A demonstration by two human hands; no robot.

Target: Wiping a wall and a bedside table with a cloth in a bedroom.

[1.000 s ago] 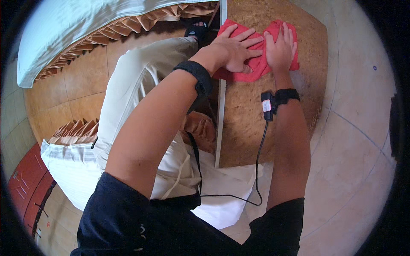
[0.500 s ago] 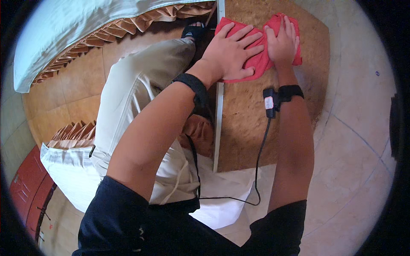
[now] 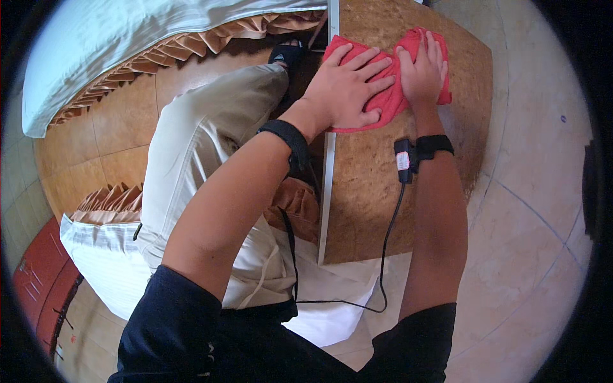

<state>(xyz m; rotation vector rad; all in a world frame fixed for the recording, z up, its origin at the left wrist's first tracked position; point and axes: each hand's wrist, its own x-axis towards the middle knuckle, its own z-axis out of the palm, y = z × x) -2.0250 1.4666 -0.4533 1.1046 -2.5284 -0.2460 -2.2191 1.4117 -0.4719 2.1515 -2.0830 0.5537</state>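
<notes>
A red cloth (image 3: 391, 89) lies spread on the brown tabletop (image 3: 377, 198), toward its far end. My left hand (image 3: 348, 86) presses flat on the cloth's left part, fingers spread wide. On the cloth's right part rests my right hand (image 3: 421, 73), its fingers stretched forward and its thumb apart. Between the two hands the cloth is wrinkled, and it bunches up beside my right thumb. What is under my palms is hidden.
A pale metal strip (image 3: 329, 166) edges the tabletop's left side. From a small black device (image 3: 403, 163) at my right wrist, a black cable (image 3: 385, 274) runs back to my body. A white-covered bed (image 3: 128, 45) with a brown ruffle stands far left; pale wall (image 3: 536, 159) lies right.
Both hands, along with the red cloth, have shifted slightly nearer to me on the tabletop. Their flat pose on the cloth is the same.
</notes>
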